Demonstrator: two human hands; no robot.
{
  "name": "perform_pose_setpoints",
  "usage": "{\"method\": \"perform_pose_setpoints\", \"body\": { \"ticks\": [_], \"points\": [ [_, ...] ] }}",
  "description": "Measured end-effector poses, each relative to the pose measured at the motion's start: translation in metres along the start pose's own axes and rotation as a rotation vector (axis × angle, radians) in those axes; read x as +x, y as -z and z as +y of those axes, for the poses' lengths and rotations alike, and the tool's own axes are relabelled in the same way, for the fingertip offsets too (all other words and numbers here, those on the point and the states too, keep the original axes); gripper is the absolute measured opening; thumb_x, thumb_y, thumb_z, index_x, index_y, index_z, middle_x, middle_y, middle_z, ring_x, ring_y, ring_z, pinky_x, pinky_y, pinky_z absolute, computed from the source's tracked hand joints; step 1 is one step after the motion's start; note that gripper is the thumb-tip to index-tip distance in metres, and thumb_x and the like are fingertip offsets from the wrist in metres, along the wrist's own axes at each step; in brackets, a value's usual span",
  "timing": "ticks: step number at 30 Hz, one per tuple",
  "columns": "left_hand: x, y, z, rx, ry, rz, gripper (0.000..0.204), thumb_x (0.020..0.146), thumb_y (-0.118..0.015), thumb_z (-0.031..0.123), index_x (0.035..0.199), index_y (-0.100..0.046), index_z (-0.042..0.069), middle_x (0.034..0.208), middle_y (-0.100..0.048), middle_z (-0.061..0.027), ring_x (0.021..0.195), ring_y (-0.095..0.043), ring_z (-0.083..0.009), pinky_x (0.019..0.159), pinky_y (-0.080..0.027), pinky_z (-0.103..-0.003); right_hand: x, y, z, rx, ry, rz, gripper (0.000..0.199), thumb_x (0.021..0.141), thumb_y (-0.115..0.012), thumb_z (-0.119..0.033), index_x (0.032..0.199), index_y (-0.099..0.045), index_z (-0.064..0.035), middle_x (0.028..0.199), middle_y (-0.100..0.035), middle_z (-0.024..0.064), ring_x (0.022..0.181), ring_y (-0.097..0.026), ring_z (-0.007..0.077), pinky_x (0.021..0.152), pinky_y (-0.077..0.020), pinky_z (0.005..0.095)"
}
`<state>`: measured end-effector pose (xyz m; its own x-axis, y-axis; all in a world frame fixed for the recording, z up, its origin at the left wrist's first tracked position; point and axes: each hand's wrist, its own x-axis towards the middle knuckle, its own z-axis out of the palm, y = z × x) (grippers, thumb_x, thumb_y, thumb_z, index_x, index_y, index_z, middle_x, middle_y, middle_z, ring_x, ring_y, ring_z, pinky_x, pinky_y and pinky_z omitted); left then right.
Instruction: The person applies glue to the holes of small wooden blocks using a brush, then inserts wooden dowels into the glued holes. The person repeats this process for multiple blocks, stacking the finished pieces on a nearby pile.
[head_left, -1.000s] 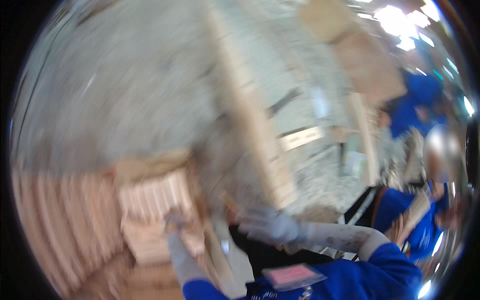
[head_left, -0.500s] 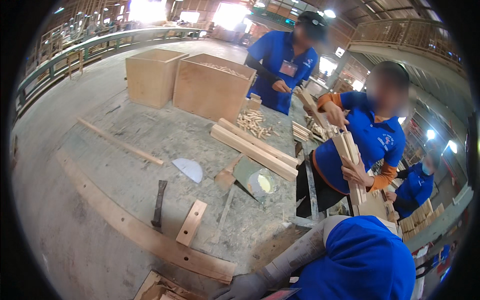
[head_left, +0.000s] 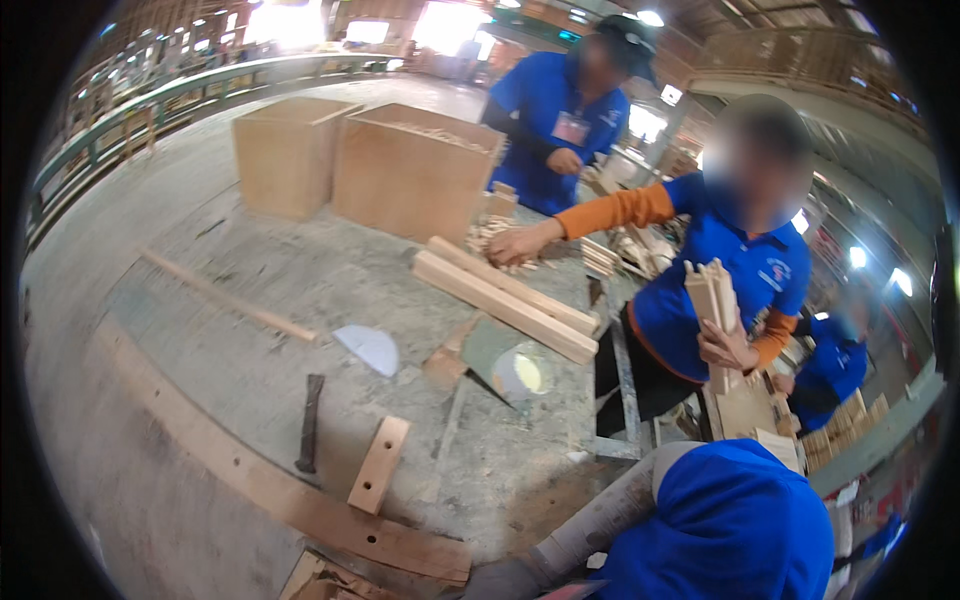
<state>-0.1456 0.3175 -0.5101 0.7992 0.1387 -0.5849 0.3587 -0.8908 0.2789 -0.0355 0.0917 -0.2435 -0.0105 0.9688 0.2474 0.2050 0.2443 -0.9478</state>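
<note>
My right hand [head_left: 503, 580], in a grey glove, sits at the lower edge beside the near end of a long curved wooden strip [head_left: 230, 455] with drilled holes. Its fingers are mostly cut off by the frame, so I cannot see whether it grips anything. A grey sleeve [head_left: 610, 510] covers that forearm. Close by lie a short wooden block [head_left: 380, 465] with two holes and a dark metal bar-shaped tool [head_left: 310, 424]. Wooden pieces in an open box [head_left: 325, 578] show at the bottom edge. My left hand is out of view.
Two wooden bins [head_left: 415, 180] [head_left: 285, 165] stand at the back. Two wooden bars [head_left: 505, 300], a pale half-disc [head_left: 368, 350], a tub of yellowish paste [head_left: 522, 372] and a thin stick [head_left: 230, 295] lie on the table. A co-worker's hand [head_left: 525, 243] reaches into a dowel pile.
The co-worker in orange sleeves has stretched an arm left to the dowel pile, still holding wooden sticks in the other hand. My right hand has shifted slightly right and down.
</note>
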Motion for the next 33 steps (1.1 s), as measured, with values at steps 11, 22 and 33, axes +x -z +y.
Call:
{"method": "perform_pose_setpoints", "body": {
  "ticks": [11,22,33],
  "points": [
    [-0.05,-0.035,-0.017,-0.106,0.05,-0.005,0.056,0.059,-0.068,0.036,0.112,-0.053,0.021,0.124,-0.045,-0.0151,0.117,-0.039,-0.0345,0.096,-0.031,-0.049,0.01,0.012,-0.008,-0.357,0.01,-0.314,0.047,0.088,-0.046,-0.027,0.127,-0.038,-0.003,0.129,-0.041,0.018,0.122,-0.036,0.0344,0.099,-0.0322,0.0463],
    [-0.11,-0.079,-0.025,-0.166,0.065,-0.011,0.057,0.056,-0.071,0.039,0.108,-0.055,0.023,0.124,-0.045,-0.0145,0.118,-0.037,-0.0348,0.097,-0.03,-0.049,0.011,0.007,-0.013,-0.415,-0.15,-0.341,0.048,0.08,-0.054,-0.023,0.124,-0.044,-0.0068,0.13,-0.043,0.0127,0.122,-0.038,0.0306,0.098,-0.0342,0.042],
    [-0.168,-0.097,-0.032,0.086,0.094,-0.031,0.108,0.055,-0.071,0.058,0.133,-0.028,-0.004,0.14,-0.025,-0.0243,0.131,-0.023,-0.0347,0.107,-0.019,-0.045,0.007,-0.001,-0.017,-0.528,0.005,-0.241,0.039,0.076,-0.057,-0.022,0.112,-0.053,-0.0056,0.12,-0.049,0.0149,0.116,-0.043,0.0324,0.095,-0.0361,0.0432]
  ]
}}
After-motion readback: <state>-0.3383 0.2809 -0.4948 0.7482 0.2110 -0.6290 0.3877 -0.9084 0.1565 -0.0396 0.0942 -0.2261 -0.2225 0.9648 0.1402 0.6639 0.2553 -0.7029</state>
